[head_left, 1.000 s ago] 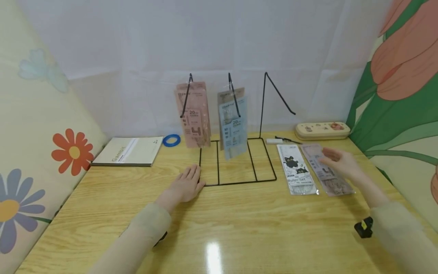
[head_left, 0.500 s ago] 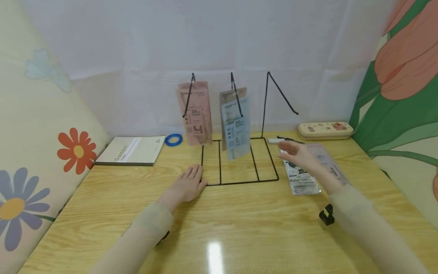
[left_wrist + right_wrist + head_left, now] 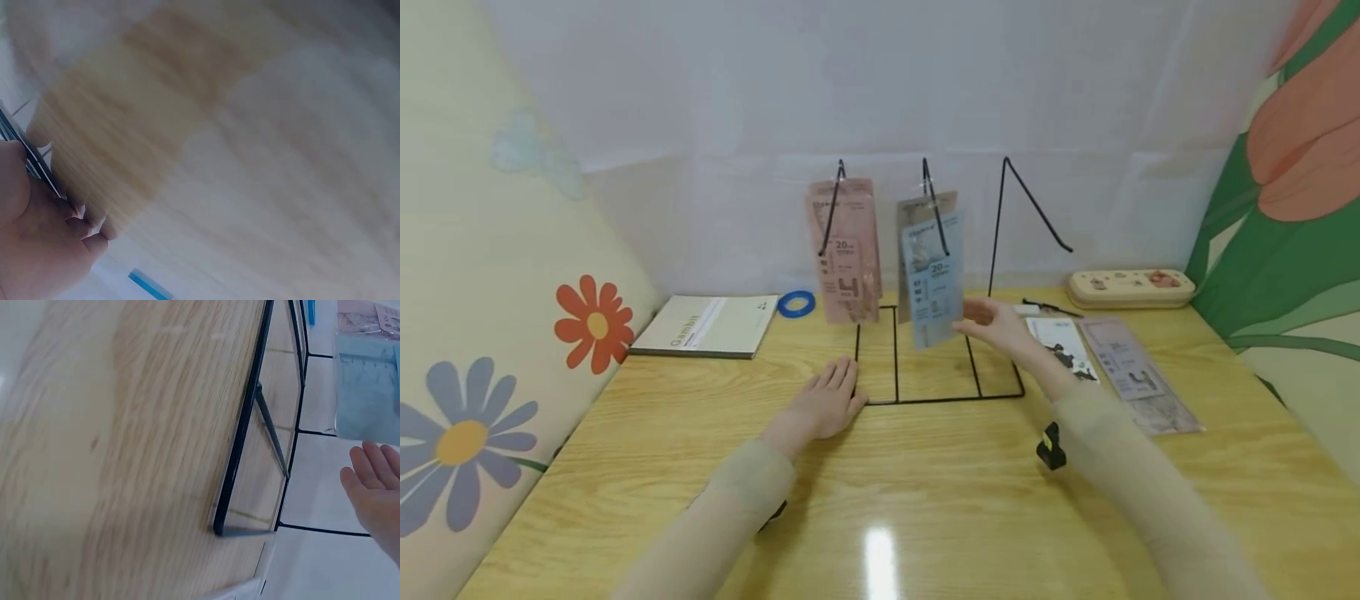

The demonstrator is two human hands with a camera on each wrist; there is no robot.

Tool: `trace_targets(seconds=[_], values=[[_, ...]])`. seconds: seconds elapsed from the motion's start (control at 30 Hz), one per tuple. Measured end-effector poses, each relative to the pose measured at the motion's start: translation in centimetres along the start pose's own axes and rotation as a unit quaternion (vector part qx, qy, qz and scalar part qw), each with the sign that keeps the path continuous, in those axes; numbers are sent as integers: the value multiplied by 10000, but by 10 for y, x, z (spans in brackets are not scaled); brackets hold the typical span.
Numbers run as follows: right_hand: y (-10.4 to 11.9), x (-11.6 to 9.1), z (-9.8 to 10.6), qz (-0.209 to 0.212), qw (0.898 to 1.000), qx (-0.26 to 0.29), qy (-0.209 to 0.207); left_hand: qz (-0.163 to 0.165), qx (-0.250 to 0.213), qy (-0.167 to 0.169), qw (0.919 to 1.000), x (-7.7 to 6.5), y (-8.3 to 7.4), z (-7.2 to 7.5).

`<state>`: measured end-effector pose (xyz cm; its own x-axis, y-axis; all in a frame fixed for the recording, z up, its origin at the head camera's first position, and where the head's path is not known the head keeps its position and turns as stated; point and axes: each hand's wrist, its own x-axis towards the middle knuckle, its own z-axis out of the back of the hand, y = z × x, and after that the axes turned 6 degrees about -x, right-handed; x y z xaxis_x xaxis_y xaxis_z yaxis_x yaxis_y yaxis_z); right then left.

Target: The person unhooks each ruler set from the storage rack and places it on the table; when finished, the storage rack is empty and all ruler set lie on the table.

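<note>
A black wire rack (image 3: 955,400) stands on the table with three slanted hooks. Pink packets (image 3: 847,267) hang from its left hook, and a blue ruler packet (image 3: 936,283) hangs in front of a brownish one on the middle hook. My left hand (image 3: 822,407) lies flat at the front left corner of the rack's base, fingers outstretched. Beside the blue packet's lower right edge is my right hand (image 3: 1000,325), its fingertips right at that edge. The right wrist view shows this hand's fingers (image 3: 378,465) extended, with nothing in the palm. The rack's right hook holds nothing.
Right of the rack lie a white cat-print ruler packet (image 3: 1060,333), partly behind my right forearm, and a mauve packet (image 3: 1138,379). Behind them is a cream pencil case (image 3: 1131,289). To the left are a notebook (image 3: 707,325) and a blue ring (image 3: 796,304).
My right hand has swept left, from over the mauve packet, across the cat-print packet, to the hanging blue packet. The left hand stays in place; the head view has turned slightly left.
</note>
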<state>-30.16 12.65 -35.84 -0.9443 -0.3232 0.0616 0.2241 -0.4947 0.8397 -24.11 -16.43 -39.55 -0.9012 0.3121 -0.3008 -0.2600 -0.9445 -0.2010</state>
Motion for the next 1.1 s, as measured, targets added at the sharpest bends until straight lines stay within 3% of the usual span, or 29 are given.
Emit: trace_targets(seconds=[0.27, 0.53, 0.77, 1.1], values=[[1, 13, -12, -284, 9994, 169, -55, 27, -16, -1, 10000, 3, -1, -2], [1, -1, -16, -241, 9996, 143, -56, 26, -71, 5, 10000, 2, -1, -1], [6, -34, -17, -347, 9991, 228, 23, 23, -106, 10, 9999, 2, 2, -1], [14, -103, -10, -63, 9971, 332, 683, 31, 65, 59, 10000, -1, -3, 2]])
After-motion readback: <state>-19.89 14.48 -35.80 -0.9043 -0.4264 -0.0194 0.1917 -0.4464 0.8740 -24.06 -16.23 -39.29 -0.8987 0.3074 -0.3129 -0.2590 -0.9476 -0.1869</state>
